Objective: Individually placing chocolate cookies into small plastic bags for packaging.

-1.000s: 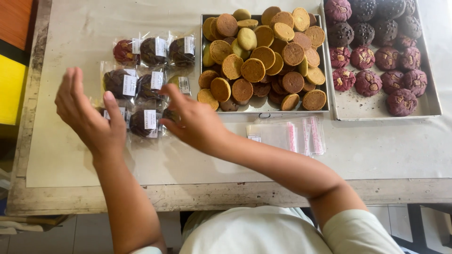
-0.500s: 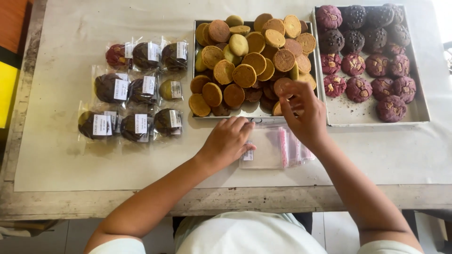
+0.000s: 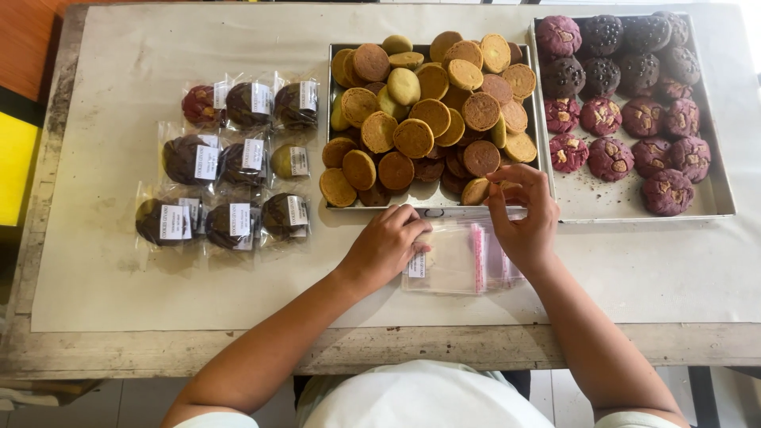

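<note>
Your left hand (image 3: 387,244) pins clear bags (image 3: 460,257) below tray (image 3: 432,209). Right hand (image 3: 519,214) pinches tan cookie (image 3: 479,190) at tray's edge. Cookie likely light, crumbly: grip rim softly.

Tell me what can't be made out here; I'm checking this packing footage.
Head view only:
- Right hand: whether it grips a cookie; fingers cover the spot.
- Clear bags: count unclear, partly under left hand.
- Bagged cookies: labels too small.
- Dark cookie tray: top edge cut off.
</note>
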